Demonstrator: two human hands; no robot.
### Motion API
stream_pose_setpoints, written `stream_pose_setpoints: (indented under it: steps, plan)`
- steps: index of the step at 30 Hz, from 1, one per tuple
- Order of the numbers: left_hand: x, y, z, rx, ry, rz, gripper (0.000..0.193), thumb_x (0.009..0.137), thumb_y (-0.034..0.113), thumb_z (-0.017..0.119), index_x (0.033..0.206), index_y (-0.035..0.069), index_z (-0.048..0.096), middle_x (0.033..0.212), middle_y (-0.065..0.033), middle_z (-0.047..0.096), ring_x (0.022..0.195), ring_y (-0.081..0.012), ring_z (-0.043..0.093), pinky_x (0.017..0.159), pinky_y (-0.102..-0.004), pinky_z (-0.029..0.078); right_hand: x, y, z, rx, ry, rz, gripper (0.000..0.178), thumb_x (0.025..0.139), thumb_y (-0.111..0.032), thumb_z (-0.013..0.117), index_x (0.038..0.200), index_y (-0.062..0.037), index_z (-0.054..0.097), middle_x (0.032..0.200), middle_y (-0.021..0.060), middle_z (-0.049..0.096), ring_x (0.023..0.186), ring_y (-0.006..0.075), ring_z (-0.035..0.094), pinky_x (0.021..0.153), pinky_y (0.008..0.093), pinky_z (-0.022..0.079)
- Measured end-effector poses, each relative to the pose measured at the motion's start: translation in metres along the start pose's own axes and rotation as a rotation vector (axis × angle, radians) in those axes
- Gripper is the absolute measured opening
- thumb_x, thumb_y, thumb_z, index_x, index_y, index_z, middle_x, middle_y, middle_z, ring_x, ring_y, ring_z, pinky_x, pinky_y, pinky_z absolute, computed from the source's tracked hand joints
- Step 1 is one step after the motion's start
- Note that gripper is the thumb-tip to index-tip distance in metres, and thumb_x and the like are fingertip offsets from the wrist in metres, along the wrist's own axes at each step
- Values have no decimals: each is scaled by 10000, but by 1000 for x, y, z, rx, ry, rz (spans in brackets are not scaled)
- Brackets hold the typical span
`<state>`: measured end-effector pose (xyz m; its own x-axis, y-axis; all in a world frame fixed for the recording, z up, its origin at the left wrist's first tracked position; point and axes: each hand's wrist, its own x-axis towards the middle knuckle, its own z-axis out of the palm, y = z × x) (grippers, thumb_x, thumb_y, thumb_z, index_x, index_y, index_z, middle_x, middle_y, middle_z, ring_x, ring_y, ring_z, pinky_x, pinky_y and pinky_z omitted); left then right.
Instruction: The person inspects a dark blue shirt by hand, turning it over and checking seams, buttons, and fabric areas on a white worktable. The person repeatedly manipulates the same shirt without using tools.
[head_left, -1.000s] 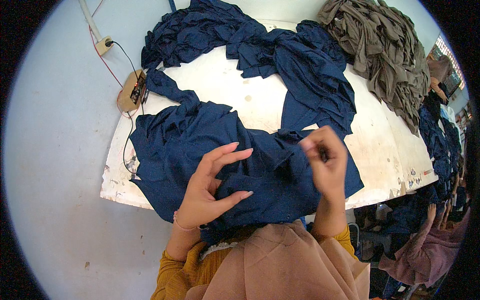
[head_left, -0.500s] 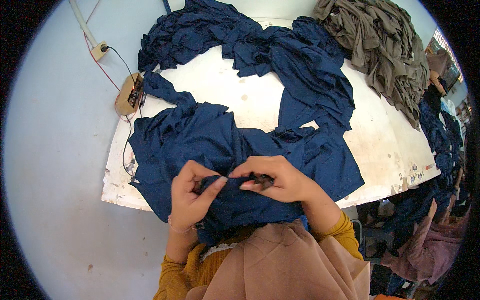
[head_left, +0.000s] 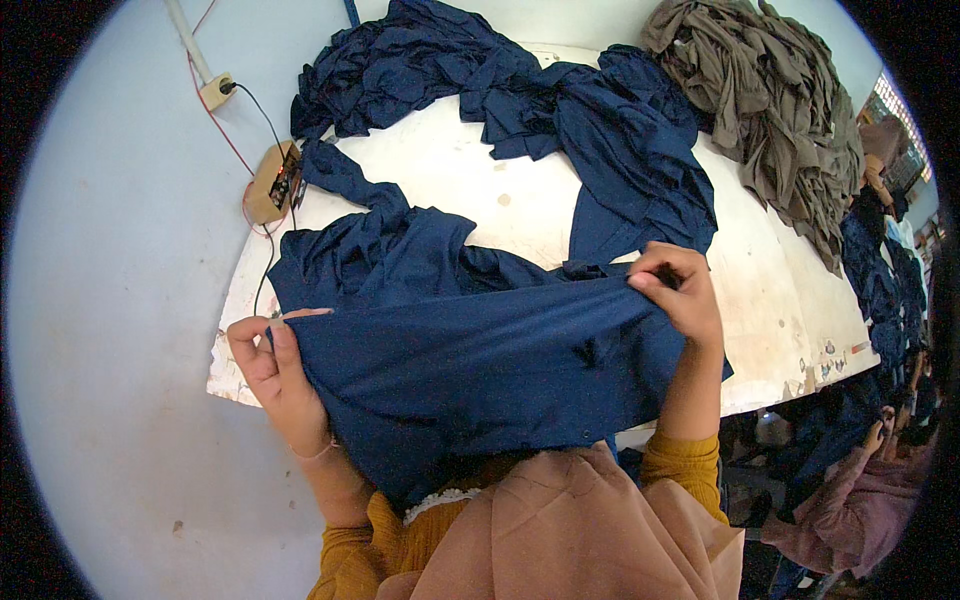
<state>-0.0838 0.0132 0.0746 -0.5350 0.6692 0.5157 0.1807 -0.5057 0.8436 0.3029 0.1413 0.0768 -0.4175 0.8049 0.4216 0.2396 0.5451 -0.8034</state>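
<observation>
A dark blue piece of cloth (head_left: 480, 365), apparently part of a garment, is stretched between my two hands above the near side of the table. My left hand (head_left: 283, 375) pinches its upper left corner between thumb and fingers. At the upper right, my right hand (head_left: 683, 295) grips the same edge between thumb and forefinger. Something dark shows inside the curled right fingers, too small to make out. The cloth's top edge runs nearly straight, rising to the right, and its lower part hangs toward my lap. More dark blue fabric (head_left: 385, 250) lies crumpled just behind it.
A white table (head_left: 505, 205) with worn edges bears a heap of dark blue garments (head_left: 420, 65) at the back. Brown-grey garments (head_left: 760, 90) are piled at the far right. A small wooden box with wires (head_left: 270, 185) sits at the left edge. Another person's sleeve (head_left: 840, 515) shows at right.
My hands have moved apart, left hand to the left and right hand up and to the right. The cloth edge, bunched between them before, is now spread taut.
</observation>
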Motion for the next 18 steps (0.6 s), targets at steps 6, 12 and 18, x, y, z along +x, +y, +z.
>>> stream_pose_setpoints:
  steps: [6, 12, 18]
  plan:
    - [8, -6, 1, 86, -62, 89, 86, 1060, 141, 455, 1069, 73, 402, 1001, -237, 699, 963, -204, 648, 992, -325, 423, -21, -8, -18, 119, -45, 86, 66, 799, -36, 756, 805, 2, 703, 764, 22, 661, 673, 64, 562, 589, 227, 403]
    - [36, -11, -29, 253, 191, 116, 149, 1039, 182, 542, 1046, 49, 475, 903, -88, 657, 856, -113, 584, 855, -228, 425, -25, -15, -7, 194, -128, 158, 74, 810, -45, 779, 842, -4, 726, 771, 11, 669, 667, 32, 551, 568, 198, 384]
    - [43, -12, -21, 838, 353, 121, 185, 945, 190, 683, 1040, 42, 625, 1003, -61, 650, 936, -168, 597, 834, -285, 453, -18, -22, 32, 294, -159, 201, 62, 844, -59, 765, 867, -13, 731, 740, -20, 654, 660, 21, 535, 579, 195, 391]
